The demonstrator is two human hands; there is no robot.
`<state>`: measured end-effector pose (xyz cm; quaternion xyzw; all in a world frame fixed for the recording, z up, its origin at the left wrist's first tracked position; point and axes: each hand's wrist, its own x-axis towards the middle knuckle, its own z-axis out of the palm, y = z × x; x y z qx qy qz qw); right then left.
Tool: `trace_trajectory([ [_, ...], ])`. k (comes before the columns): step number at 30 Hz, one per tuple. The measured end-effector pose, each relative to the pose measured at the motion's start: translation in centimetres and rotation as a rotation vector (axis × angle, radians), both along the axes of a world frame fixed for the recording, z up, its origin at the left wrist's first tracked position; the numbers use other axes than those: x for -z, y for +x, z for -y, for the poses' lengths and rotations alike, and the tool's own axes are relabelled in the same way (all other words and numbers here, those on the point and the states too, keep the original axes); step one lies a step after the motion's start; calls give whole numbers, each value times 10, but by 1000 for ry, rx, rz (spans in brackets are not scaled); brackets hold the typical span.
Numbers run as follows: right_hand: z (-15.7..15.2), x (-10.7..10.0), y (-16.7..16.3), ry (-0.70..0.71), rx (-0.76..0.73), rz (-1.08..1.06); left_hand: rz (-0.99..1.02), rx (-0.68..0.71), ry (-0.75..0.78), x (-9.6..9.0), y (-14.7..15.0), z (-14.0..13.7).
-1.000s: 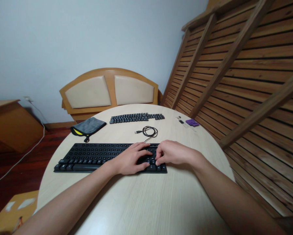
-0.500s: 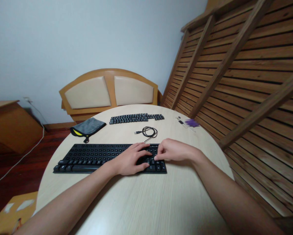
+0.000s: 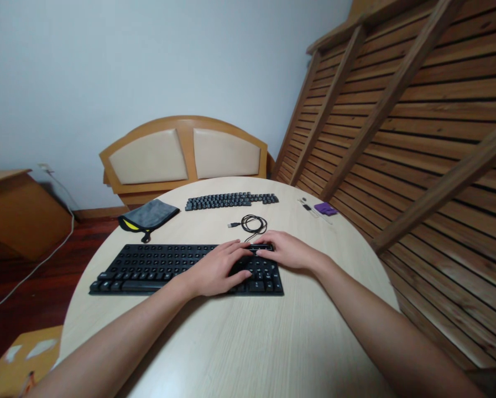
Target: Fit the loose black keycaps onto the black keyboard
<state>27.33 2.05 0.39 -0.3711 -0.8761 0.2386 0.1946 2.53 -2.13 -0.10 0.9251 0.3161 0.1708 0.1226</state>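
Rested left hand (image 3: 215, 270), spread, on keyboard (image 3: 146, 269), flat on table (image 3: 248, 342); held right hand (image 3: 288, 250) curled at its far-right corner, couldn't tell if pinching; judged keyboard light, stiff, best gripped by ends

On our counter (image 3: 248, 342) we have the keyboard (image 3: 160, 263) in front, a cable (image 3: 266, 224) behind it, keycaps (image 3: 225, 201) farther back, a cloth (image 3: 153, 214) left of them.

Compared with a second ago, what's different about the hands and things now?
The right hand has moved forward and slightly left, from the number keys toward the far edge of the keyboard. Whether it grips anything is unclear. The left hand, coiled cable and loose keys look unmoved.
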Motion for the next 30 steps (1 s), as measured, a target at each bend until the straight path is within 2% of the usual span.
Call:
trace_trajectory([
  [5,-1,-5,2,-58,-30,9,-15,-109,13,-1,-15,-13],
  [10,-5,-12,21,-204,-26,22,-12,-157,7,0,-29,-22],
  [16,-16,-15,68,-337,97,65,-56,-177,-21,-7,-41,-27],
  [20,-25,-11,109,-359,224,119,-139,-211,-49,-11,-59,-34],
  [23,-31,-7,133,-293,376,252,-192,-250,-105,-13,-74,-39],
  [26,-33,-5,134,-134,520,352,-217,-259,-143,-13,-82,-41],
  [28,-32,-6,118,6,523,330,-213,-255,-135,-13,-82,-41],
  [30,-29,-7,93,148,439,228,-196,-258,-138,-13,-82,-42],
])
